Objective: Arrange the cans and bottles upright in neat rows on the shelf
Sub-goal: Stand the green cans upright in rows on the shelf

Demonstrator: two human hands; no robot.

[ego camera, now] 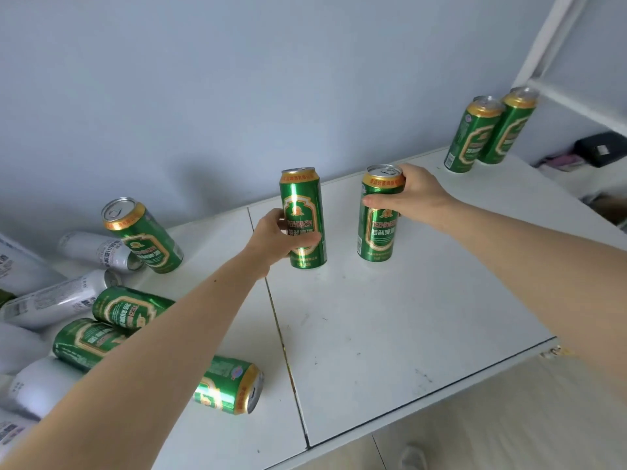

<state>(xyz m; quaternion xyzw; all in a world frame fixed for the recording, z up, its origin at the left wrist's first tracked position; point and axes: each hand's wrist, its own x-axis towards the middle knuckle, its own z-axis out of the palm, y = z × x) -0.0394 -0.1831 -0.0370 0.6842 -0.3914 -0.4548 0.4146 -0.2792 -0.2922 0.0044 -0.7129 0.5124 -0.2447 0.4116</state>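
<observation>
Cans are the matter here: two upright green ones stand gripped on the white shelf top (407, 317), one per hand. The left hand (271, 237) wraps its fingers and thumb round the lower half of the left green can (303, 212), and the right hand (415, 195) curls round the upper part of the right green can (376, 228), thumb across its front; the two cans stand near each other but apart. Beyond the right hand, at the far corner, a pair of upright green cans (488, 134) stands touching. Left of the left hand one leaning green can (144, 235) tilts near the wall, and nearer the camera three green cans lie on their sides: two lying green cans (112, 320) partly hidden by the left forearm, and one fallen green can (227, 385) just under it. That makes eight green cans in view. Silver cans (54, 300) lie in a heap at the left edge; several are cut off, so their count is unclear. The surface is scuffed, with a dark seam (281, 334) between two panels. A pale blue wall (271, 79) rises behind, a white frame (549, 45) stands at the right, and dark blurred things (600, 149) lie beyond it.
</observation>
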